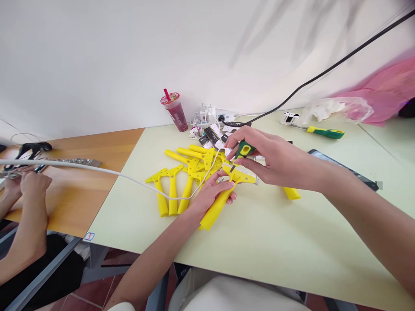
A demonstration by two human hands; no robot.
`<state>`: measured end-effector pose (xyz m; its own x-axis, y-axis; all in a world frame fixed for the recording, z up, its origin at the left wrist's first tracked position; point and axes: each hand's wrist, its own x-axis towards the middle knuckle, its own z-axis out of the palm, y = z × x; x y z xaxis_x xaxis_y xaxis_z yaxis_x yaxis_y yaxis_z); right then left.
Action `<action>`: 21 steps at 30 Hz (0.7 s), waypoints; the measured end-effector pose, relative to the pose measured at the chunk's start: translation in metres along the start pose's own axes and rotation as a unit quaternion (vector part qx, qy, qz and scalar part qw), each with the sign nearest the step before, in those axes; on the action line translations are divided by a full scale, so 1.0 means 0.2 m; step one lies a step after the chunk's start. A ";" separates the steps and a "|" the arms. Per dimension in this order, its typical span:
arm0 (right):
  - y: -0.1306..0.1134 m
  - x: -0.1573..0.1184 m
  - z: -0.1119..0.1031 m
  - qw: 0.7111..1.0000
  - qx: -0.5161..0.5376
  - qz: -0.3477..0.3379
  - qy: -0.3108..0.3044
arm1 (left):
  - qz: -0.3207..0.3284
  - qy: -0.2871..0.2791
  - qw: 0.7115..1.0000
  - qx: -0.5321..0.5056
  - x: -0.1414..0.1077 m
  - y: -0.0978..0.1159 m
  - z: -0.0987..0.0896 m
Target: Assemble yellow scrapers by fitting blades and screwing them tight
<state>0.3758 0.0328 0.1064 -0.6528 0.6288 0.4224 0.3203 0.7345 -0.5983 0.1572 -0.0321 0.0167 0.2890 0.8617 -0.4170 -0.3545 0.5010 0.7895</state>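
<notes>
My left hand (215, 192) is wrapped around a yellow scraper (218, 208), gripping it where the handle meets the wide head. In my right hand (270, 160) is a green and yellow screwdriver (245, 150), held by its handle with the fingers pinched round it. Its tip points down at the scraper's head and seems to touch it. Several more yellow scrapers (173, 190) lie in a group to the left of and behind my hands. Part of another yellow handle (292, 193) shows beneath my right forearm.
A white cable (129, 176) hangs across the view in front of the scrapers. Behind stand a red drink cup (177, 114) and black-and-white packets (212, 136). To the right lie a second screwdriver (326, 131), a phone (346, 170) and pink plastic (382, 95). Another person's hands (34, 185) work at left.
</notes>
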 end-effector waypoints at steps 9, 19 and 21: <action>0.02 0.01 0.02 0.999 -0.006 0.002 0.043 | 0.001 -0.008 1.000 0.000 0.00 0.00 -0.01; 0.05 0.00 0.05 0.996 -0.029 -0.035 0.080 | 0.030 -0.003 0.999 0.013 -0.01 0.01 -0.01; 0.06 0.01 0.05 0.995 -0.041 -0.041 0.085 | 0.035 -0.004 0.999 0.016 -0.01 0.01 -0.01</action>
<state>0.3717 0.0403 0.0926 -0.5568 0.5941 0.5805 0.3300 0.7996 -0.5017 0.1547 -0.0326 0.0178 0.2715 0.8935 -0.3577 -0.3451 0.4373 0.8304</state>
